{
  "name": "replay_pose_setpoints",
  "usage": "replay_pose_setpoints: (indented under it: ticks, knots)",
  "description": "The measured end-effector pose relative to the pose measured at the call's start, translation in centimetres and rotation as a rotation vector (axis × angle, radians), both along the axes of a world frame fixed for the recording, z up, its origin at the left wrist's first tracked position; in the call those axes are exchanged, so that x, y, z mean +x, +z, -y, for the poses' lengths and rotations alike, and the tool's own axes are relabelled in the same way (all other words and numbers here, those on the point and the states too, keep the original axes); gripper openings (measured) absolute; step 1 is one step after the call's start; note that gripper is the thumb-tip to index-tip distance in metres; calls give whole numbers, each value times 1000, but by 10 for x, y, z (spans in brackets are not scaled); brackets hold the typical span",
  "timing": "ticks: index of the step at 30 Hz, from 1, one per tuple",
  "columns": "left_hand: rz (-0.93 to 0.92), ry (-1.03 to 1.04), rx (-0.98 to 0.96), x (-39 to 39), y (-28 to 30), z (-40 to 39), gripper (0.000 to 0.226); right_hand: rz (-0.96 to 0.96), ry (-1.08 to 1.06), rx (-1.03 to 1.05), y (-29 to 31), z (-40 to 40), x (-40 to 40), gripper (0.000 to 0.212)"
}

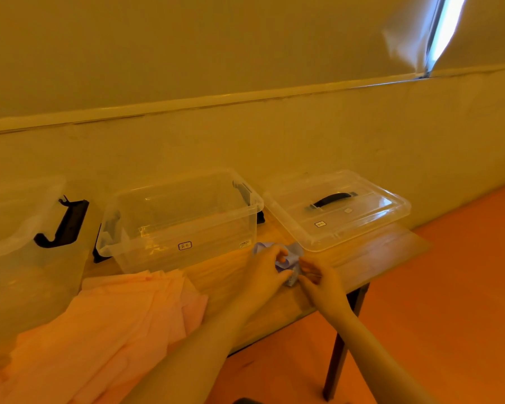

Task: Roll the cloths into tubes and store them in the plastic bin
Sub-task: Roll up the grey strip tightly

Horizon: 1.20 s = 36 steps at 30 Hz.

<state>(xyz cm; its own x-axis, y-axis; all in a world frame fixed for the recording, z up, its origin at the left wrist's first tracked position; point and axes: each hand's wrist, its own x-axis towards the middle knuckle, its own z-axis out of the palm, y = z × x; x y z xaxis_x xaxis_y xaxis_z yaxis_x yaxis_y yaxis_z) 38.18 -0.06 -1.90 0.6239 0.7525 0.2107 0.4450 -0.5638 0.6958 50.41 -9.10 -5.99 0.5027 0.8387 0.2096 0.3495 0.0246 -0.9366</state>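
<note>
Blue cloth pinched by both hands | wooden table | orange floor

Crumpled blue cloth lies beside the empty clear bin.

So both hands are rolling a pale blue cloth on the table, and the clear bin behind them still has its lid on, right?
Not quite. The head view shows the clear bin open; its lid lies flat on the table beside it. The rest holds: the left hand and right hand both grip the pale blue cloth.
</note>
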Motion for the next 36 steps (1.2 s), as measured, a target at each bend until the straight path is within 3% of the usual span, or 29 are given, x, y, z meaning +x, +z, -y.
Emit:
replay_pose_setpoints:
  ticks: [9, 12, 19, 31, 36]
  knots:
    - [-62, 136, 4, 10, -6, -6, 21, -23, 0, -10, -5, -5, 5, 36]
    - [8, 116, 7, 2, -8, -8, 30, -16, 16, -11, -7, -6, 5, 35]
    - [204, 53, -13, -30, 4, -5, 24, -70, 12, 29, 6, -7, -5, 45]
    - [331, 136, -54, -71, 43, -8, 14, 42, 67, 134, 55, -21, -46, 35]
    - [373, 128, -34, -82, 66, -10, 13, 127, 53, 137, 74, -27, -59, 18]
